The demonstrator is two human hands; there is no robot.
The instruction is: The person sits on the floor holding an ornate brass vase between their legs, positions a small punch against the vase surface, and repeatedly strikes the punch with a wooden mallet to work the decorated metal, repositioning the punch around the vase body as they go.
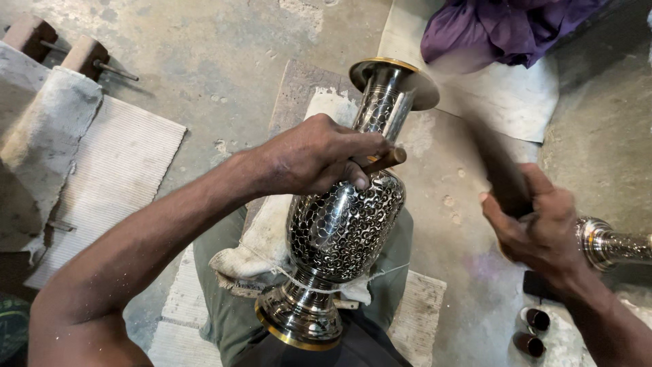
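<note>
A shiny engraved metal vase [346, 224] with gold-edged rims lies tilted on a dirty white cloth [261, 245] across my lap. My left hand [316, 156] rests on the vase's shoulder and pinches a small wooden-handled tool [387, 160] against the metal. To the right of the vase, my right hand [536, 224] grips a dark stick-like tool [499, 166], blurred by motion.
A second engraved metal piece [611, 245] lies at the right edge. Purple fabric [502, 27] sits at the top right on a pale sheet. Ribbed mats [115, 163] and wooden-handled tools [88, 54] lie at left. Two small dark cylinders [533, 329] stand at the lower right.
</note>
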